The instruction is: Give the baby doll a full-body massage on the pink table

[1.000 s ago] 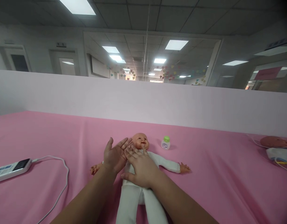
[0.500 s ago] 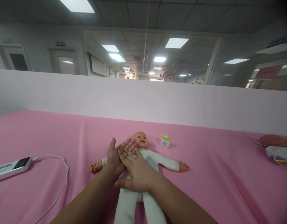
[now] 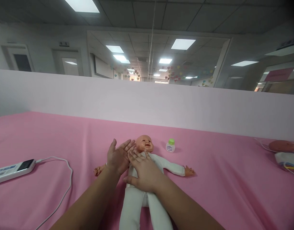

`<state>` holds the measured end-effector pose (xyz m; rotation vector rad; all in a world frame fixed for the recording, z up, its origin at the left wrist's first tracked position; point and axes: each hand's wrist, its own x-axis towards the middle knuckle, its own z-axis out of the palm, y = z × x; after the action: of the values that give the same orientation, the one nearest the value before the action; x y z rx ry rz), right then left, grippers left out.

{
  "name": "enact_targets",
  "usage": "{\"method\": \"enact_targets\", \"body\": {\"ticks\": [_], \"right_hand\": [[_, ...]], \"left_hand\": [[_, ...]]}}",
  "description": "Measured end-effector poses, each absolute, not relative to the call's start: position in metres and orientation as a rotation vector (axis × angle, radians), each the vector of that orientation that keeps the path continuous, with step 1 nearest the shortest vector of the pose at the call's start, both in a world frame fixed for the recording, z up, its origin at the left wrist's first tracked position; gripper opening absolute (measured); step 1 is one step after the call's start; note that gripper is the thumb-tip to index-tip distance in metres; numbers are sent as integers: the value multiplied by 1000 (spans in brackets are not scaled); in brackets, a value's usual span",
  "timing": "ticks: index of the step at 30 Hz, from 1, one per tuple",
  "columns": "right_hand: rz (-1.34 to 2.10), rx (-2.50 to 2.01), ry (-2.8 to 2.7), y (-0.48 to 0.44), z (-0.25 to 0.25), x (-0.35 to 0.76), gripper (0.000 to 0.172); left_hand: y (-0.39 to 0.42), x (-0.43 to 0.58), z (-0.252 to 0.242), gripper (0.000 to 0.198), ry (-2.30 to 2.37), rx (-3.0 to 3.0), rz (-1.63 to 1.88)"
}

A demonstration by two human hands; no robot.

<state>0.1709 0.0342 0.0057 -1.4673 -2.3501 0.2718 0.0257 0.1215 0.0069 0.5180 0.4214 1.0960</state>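
A baby doll (image 3: pixel 145 143) with a white cloth body lies on its back, head toward the far wall. My left hand (image 3: pixel 119 156) is palm up with its fingers stretched out, beside the doll's head and over its arm on the left. Palm down, my right hand (image 3: pixel 144 171) is spread above the doll's chest; whether it touches the cloth I cannot tell. Its fingertips are close to my left palm. Neither hand holds anything. A small clear bottle with a green cap (image 3: pixel 170 146) stands right of the doll's head.
A pink sheet (image 3: pixel 65 137) covers the surface. At the left lies a white handheld device with a dark screen (image 3: pixel 15 171), its white cable (image 3: pixel 70 179) curving toward me. Another doll-like figure (image 3: pixel 284 146) lies at the right edge. A white low wall (image 3: pixel 147 103) bounds the back.
My hands have drawn apart: the right has slid off the left palm, toward the right over the doll's chest. The view has shifted slightly.
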Motion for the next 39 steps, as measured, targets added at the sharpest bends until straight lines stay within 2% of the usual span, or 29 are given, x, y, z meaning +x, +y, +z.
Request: {"method": "enact_targets", "body": {"ticks": [6,8,12,16,18,22,27,29,34,39], "right_hand": [[313,-1328,-2365,32,4,171,88],[302,-1324,-2350,31,4,171,74],[267,-1401,-2325,28,12,173,31],[348,-1403,-2276,16,30,184,16],[438,-1417,-2240,7,37,192,20],[612,-1323,-2224,-16,40,209,40],[794,-1069,-2363,-31,24,221,41],[728,-1169,-2402,-23,16,225,47],[540,-1493,-2381,15,-5,240,78],[511,-1687,-2211,26,-18,262,86]], "left_hand": [[130,26,3,74,496,539,1149],[129,30,1,71,533,578,1136],[122,40,-4,60,600,656,1081],[104,50,-5,48,621,673,1109],[92,53,-4,45,597,698,1103],[77,56,-8,46,595,715,1049],[78,60,-17,39,624,634,1092],[79,61,-20,38,624,642,1085],[76,61,-23,36,608,744,1104],[77,63,-28,35,584,847,1084]]}}
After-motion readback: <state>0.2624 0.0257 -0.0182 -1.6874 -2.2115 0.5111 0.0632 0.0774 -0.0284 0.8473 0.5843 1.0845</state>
